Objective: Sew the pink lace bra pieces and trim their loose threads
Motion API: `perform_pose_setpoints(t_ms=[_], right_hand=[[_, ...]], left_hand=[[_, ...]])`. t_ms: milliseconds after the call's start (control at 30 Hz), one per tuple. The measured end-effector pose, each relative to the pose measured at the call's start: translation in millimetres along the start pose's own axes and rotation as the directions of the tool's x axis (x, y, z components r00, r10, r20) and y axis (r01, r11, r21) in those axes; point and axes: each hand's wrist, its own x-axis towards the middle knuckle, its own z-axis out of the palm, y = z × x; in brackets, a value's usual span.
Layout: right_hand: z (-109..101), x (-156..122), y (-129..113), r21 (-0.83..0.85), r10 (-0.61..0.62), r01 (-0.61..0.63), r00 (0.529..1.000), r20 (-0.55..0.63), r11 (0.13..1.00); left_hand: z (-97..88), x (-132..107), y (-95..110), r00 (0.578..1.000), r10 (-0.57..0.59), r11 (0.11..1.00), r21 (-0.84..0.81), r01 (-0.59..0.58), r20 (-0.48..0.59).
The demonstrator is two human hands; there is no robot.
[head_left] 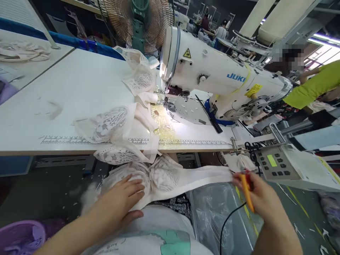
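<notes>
A cream lace bra lies across my lap below the table edge, its band stretched out to the right. My left hand rests on one of its cups with the fingers spread. At the far end of the band, my right hand is closed around orange-handled snips; it also seems to pinch the band's tip, though the fingers partly hide this. More lace bra pieces trail over the table edge from beside the sewing machine.
Black tweezers lie by the machine base. A fan stands behind the table. On the right is a control panel, with a clear plastic-lined bin below. A purple basket sits lower left. Someone's yellow-green sleeve shows at right.
</notes>
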Motion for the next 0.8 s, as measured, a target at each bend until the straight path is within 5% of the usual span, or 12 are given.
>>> perform_pose_setpoints(t_ms=[100,200,333,433,533,700,800], right_hand=[[15,3,-9,0.033,-0.001,-0.004,0.988,0.152,0.999],[44,22,-55,0.194,-0.167,0.135,0.973,0.159,0.972],[84,65,-149,0.114,-0.328,0.310,0.919,0.218,0.944],[109,87,-213,0.085,-0.369,0.359,0.897,0.246,0.930],[131,92,-254,0.080,-0.396,0.389,0.882,0.255,0.918],[143,95,-270,0.184,-0.432,0.393,0.857,0.283,0.901],[131,90,-254,0.299,-0.456,0.375,0.845,0.279,0.878]], left_hand=[[-29.1,18,-5,0.993,-0.020,0.996,0.081,0.029,-0.114],[-69.6,35,-14,0.959,0.058,0.957,0.289,0.025,-0.276],[-99.0,61,-36,0.995,-0.061,0.831,0.547,0.096,-0.082],[-100.9,67,-53,0.971,-0.240,0.779,0.601,0.178,0.024],[-95.7,58,-63,0.964,-0.263,0.790,0.579,0.200,0.025],[-91.1,27,-69,0.961,-0.247,0.820,0.501,0.277,-0.127],[-95.0,-15,-73,0.890,-0.335,0.806,0.394,0.441,-0.310]])
